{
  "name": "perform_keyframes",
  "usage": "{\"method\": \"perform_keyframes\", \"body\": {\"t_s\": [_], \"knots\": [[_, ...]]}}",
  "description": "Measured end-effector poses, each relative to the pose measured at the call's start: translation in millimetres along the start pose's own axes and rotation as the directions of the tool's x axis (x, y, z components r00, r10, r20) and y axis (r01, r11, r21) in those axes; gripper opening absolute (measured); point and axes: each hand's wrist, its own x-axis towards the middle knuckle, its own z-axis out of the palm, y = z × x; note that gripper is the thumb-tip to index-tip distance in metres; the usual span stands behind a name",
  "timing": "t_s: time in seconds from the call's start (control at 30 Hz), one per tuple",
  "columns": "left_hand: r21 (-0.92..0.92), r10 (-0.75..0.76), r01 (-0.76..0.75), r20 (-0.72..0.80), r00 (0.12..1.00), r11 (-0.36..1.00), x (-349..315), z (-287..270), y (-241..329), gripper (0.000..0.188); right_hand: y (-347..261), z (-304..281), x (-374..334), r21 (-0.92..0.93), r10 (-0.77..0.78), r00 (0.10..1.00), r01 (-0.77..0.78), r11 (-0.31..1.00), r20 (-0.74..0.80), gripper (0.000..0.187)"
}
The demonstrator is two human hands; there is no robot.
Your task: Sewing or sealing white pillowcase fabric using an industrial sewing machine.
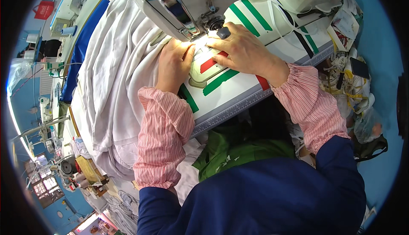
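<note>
A white sewing machine [179, 7] stands over the work, its lamp glaring around the needle. My left hand [174, 62] is just left of the needle, fingers closed at the edge of a large white fabric [119, 68] heaped along the machine's left side. On the other side, my right hand [247, 51] has its fingers bent and its fingertips close to the presser foot. The glare and the fingers hide what its fingertips hold. Below the needle, a red tape strip [208, 65] and a green tape strip [220, 81] lie on the white machine bed [230, 98].
A ruler strip [230, 114] runs along the bed's near edge. At right are a dark phone [359, 68], tangled yellow measuring tapes [347, 75] and a clear plastic bag [367, 126]. Thread cones [68, 166] and other machines stand at left. A green apron [243, 149] covers my lap.
</note>
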Motion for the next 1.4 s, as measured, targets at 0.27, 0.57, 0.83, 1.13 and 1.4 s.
{"method": "perform_keyframes", "body": {"t_s": [0.27, 0.57, 0.83, 1.13, 1.4], "knots": [[0.279, 0.133, -0.119, -0.033, 0.991, 0.953, 2, -19, 14, 0.015, 0, -6, -3, 0.057, -0.034, 0.997, 0.038, 0.998, -0.073, 0.03], [0.209, 0.168, -0.451, 0.731, 0.661, 0.868, 59, -62, -15, 0.02, -113, 78, 34, 0.096, -0.104, 0.99, 0.113, 0.989, -0.096, 0.025], [0.215, 0.19, -0.329, 0.49, 0.851, 0.92, 24, -60, 27, 0.019, -114, 35, 2, 0.121, -0.245, 0.962, 0.231, 0.965, 0.118, 0.016], [0.472, -0.215, 0.068, 0.266, 0.94, 0.879, -12, -19, 82, 0.028, -36, -56, -66, 0.371, -0.264, 0.959, 0.209, 0.905, 0.103, 0.021], [0.256, 0.023, -0.081, 0.223, 0.975, 0.963, -7, -32, 48, 0.027, -49, -32, -52, 0.318, -0.157, 0.978, 0.106, 0.942, 0.139, 0.029]]}}
